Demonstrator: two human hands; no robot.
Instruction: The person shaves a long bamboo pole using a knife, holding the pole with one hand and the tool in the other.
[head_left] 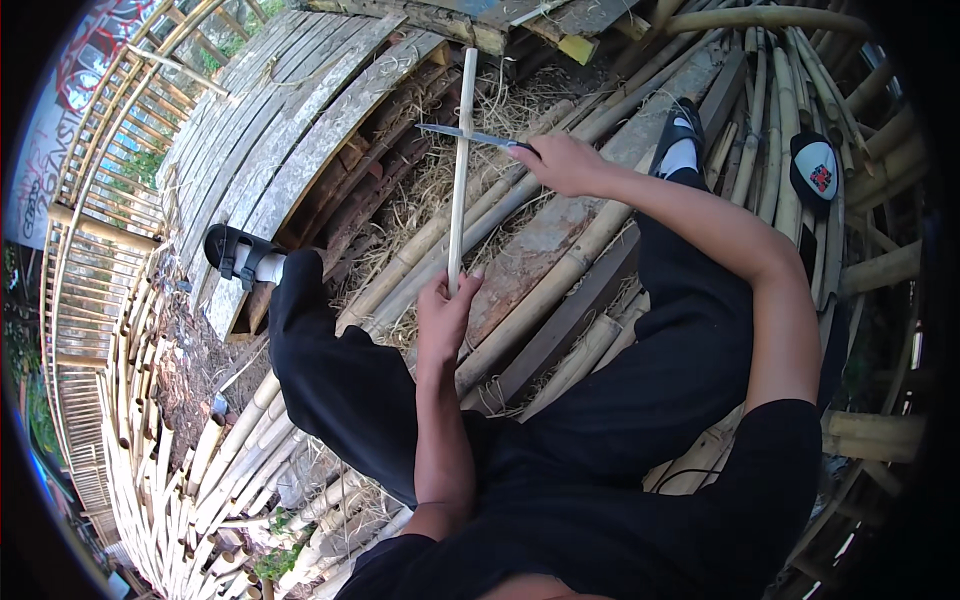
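While the person sits with legs spread over a heap of bamboo poles [560, 275], both hands are occupied. Left hand [443, 315], just below picture centre, is closed around the lower end of a thin pale bamboo strip [461, 170]; thumb and fingers wrap it. The strip runs nearly straight toward 12 o'clock, its far end reaching the timber at the top edge.

Right hand [565, 163], at about 1 o'clock from centre, is closed on the handle of a long knife [465, 134]. The blade points toward 9 o'clock and crosses the strip near its upper third, so the two form a cross. Whether the edge touches the strip or lies just over it cannot be told.

Dry straw-like shavings [430, 190] lie under the strip among the poles. Curved bamboo slats [270, 130] lie at 10 o'clock. A sandalled foot [235, 255] with a white sock sits at 9 o'clock, the other foot [680, 135] at 1 o'clock. A dark cap [815, 170] rests on poles at 2 o'clock.
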